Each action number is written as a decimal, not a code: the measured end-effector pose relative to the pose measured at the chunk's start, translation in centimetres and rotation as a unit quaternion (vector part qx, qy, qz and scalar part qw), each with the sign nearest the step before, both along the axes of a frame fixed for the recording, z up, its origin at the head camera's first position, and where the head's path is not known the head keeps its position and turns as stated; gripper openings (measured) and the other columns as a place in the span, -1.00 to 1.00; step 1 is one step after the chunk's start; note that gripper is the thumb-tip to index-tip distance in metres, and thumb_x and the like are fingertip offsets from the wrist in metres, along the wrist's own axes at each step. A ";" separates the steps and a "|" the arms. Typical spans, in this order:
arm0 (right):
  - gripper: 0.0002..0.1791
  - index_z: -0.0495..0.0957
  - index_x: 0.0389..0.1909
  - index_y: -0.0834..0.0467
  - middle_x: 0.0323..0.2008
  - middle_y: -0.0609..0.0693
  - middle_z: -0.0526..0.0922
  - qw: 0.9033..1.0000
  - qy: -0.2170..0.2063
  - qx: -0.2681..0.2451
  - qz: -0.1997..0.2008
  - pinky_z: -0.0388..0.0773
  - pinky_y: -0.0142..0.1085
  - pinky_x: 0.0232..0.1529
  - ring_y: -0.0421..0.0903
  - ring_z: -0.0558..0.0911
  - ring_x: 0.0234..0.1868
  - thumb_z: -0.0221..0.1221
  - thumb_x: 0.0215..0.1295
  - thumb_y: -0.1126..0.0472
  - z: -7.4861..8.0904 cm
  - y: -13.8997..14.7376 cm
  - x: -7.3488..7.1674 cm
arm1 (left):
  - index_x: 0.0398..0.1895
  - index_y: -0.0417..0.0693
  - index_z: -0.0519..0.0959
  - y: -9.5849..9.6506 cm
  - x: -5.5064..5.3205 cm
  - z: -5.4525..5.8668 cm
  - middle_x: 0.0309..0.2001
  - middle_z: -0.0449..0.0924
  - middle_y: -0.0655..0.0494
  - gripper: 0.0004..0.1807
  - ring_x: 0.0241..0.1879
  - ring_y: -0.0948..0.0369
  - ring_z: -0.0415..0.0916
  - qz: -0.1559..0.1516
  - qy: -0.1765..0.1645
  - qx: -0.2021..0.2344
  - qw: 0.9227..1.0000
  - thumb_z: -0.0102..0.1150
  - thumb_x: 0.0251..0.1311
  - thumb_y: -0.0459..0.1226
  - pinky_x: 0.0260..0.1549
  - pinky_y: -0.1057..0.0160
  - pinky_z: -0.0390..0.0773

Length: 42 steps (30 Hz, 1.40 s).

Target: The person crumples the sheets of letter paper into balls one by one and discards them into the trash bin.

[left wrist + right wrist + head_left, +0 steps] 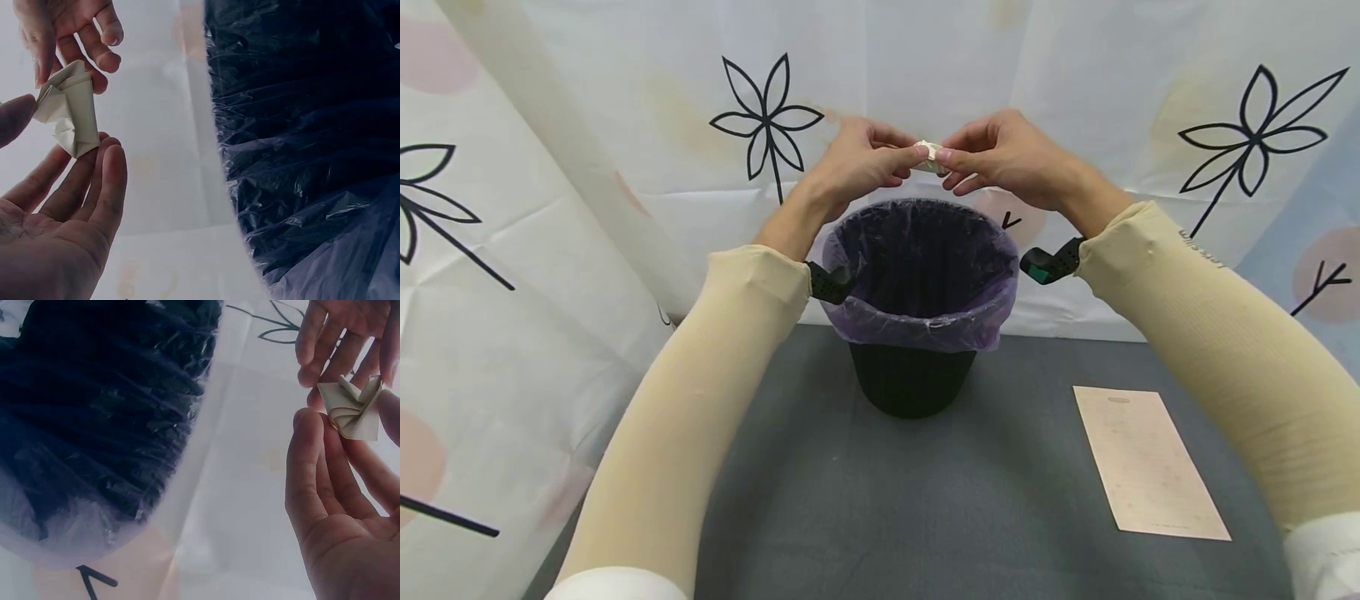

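Note:
A small cream piece of folded paper [929, 155] is pinched from both sides above the far rim of a bin. On its left end are the thumb and fingertips of my left hand [863, 162]; my right hand [1006, 158] grips the other end. Seen from the left wrist, the paper [78, 115] shows flat creased sides, and the right wrist view shows stacked folds on the paper [356, 412]. Below stands the black bin [912, 379], lined with a translucent purple bag [925, 332] folded over its rim. The bin's bottom inside is too dark to make out.
A pale pink-beige flat sheet [1150, 467] with a slot near its top lies on the dark grey table [880, 500], right of the bin. White curtains [625, 100] with black flower drawings hang behind and along the left side.

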State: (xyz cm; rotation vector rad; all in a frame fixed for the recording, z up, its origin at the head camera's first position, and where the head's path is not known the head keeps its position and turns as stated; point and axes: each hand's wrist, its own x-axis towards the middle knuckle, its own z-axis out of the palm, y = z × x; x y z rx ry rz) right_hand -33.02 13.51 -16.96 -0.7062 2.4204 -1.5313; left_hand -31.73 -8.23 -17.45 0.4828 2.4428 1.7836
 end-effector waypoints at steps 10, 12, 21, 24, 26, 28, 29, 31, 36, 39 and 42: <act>-0.48 0.49 0.29 0.33 0.11 0.15 0.60 0.998 0.008 0.058 0.009 0.52 -0.13 0.20 0.03 0.58 0.11 0.17 0.50 0.06 -0.5 0.6 -0.1 | 0.29 -0.17 0.53 -0.1 0.1 -0.1 0.25 0.55 0.00 -0.48 0.22 0.13 0.47 0.002 0.013 -0.082 0.997 0.26 0.37 -0.09 0.19 0.21 0.45; -0.49 0.50 0.28 0.32 0.10 0.14 0.61 0.998 0.007 0.057 0.009 0.52 -0.14 0.20 0.02 0.58 0.11 0.17 0.50 0.06 -0.6 0.7 0.1 | 0.29 -0.16 0.54 -0.2 0.2 -0.2 0.24 0.57 0.00 -0.47 0.20 0.13 0.48 0.003 0.013 -0.084 0.996 0.27 0.36 -0.09 0.17 0.22 0.46; -0.54 0.55 0.22 0.31 0.01 0.10 0.66 0.999 0.025 0.039 0.018 0.56 -0.18 0.15 0.08 0.59 0.10 0.19 0.49 0.07 -0.9 1.4 1.5 | 0.29 -0.18 0.54 -0.5 1.0 -0.6 0.24 0.58 -0.04 -0.49 0.16 0.07 0.51 -0.009 0.015 -0.072 0.997 0.28 0.36 -0.13 0.13 0.21 0.50; -0.54 0.56 0.22 0.29 0.01 0.11 0.67 0.998 0.049 0.043 0.021 0.58 -0.22 0.11 0.05 0.63 0.05 0.20 0.48 0.06 -1.1 1.9 2.5 | 0.28 -0.15 0.55 -0.7 1.7 -1.0 0.22 0.60 -0.02 -0.51 0.14 0.13 0.52 -0.009 0.017 -0.074 0.997 0.29 0.35 -0.13 0.16 0.19 0.48; -0.55 0.57 0.22 0.27 0.02 0.10 0.68 0.997 0.066 0.045 0.021 0.59 -0.26 0.07 0.02 0.65 0.01 0.19 0.49 0.06 -1.3 2.3 3.2 | 0.26 -0.15 0.57 -0.8 2.3 -1.3 0.18 0.62 -0.03 -0.52 0.12 0.16 0.54 -0.013 0.025 -0.072 0.997 0.29 0.35 -0.15 0.15 0.19 0.48; -0.57 0.58 0.21 0.26 0.02 0.07 0.69 0.996 0.075 0.042 0.022 0.59 -0.29 0.03 0.00 0.67 0.00 0.19 0.50 0.07 -1.6 2.7 3.9 | 0.25 -0.16 0.57 -0.8 3.0 -1.6 0.15 0.64 -0.04 -0.54 0.12 0.18 0.56 -0.021 0.034 -0.067 0.997 0.29 0.35 -0.17 0.16 0.19 0.49; -0.59 0.59 0.20 0.27 0.01 0.06 0.70 0.996 0.078 0.036 0.024 0.60 -0.29 0.03 0.00 0.67 -0.01 0.18 0.50 0.09 -1.7 2.9 4.3 | 0.25 -0.16 0.58 -0.9 3.4 -1.7 0.14 0.65 -0.04 -0.54 0.11 0.18 0.57 -0.024 0.038 -0.064 0.997 0.29 0.35 -0.17 0.15 0.19 0.49; -0.63 0.60 0.18 0.28 0.00 0.05 0.71 0.996 0.082 0.019 0.030 0.60 -0.29 0.02 0.00 0.67 -0.01 0.17 0.51 0.14 -2.0 3.2 5.0 | 0.24 -0.17 0.58 -0.9 4.3 -1.9 0.11 0.65 -0.04 -0.56 0.10 0.17 0.59 -0.034 0.041 -0.054 0.997 0.29 0.35 -0.20 0.15 0.19 0.50; -0.72 0.64 0.12 0.28 -0.04 0.03 0.73 0.994 0.092 -0.018 0.048 0.61 -0.28 0.02 -0.02 0.67 0.00 0.17 0.50 0.27 -2.7 4.5 6.8 | 0.19 -0.16 0.60 -0.8 6.8 -2.4 0.05 0.68 0.02 -0.60 0.05 0.20 0.62 -0.053 0.064 -0.036 0.996 0.31 0.34 -0.23 0.11 0.22 0.53; -0.72 0.63 0.12 0.28 -0.04 0.02 0.73 0.993 0.102 -0.020 0.051 0.61 -0.31 0.03 -0.06 0.67 -0.01 0.16 0.49 0.30 -3.1 5.4 8.0 | 0.14 -0.17 0.63 -0.6 8.3 -2.9 -0.01 0.70 0.04 -0.64 -0.02 0.20 0.65 -0.062 0.091 -0.025 0.994 0.33 0.31 -0.26 0.05 0.23 0.57; -0.71 0.61 0.14 0.33 -0.02 0.04 0.72 0.992 0.117 -0.008 0.047 0.59 -0.36 0.06 -0.06 0.67 0.02 0.16 0.49 0.32 -3.7 6.2 9.3 | 0.11 -0.19 0.65 -0.4 9.7 -3.4 -0.04 0.71 0.04 -0.64 -0.06 0.19 0.65 -0.066 0.119 -0.016 0.991 0.35 0.28 -0.28 0.02 0.23 0.59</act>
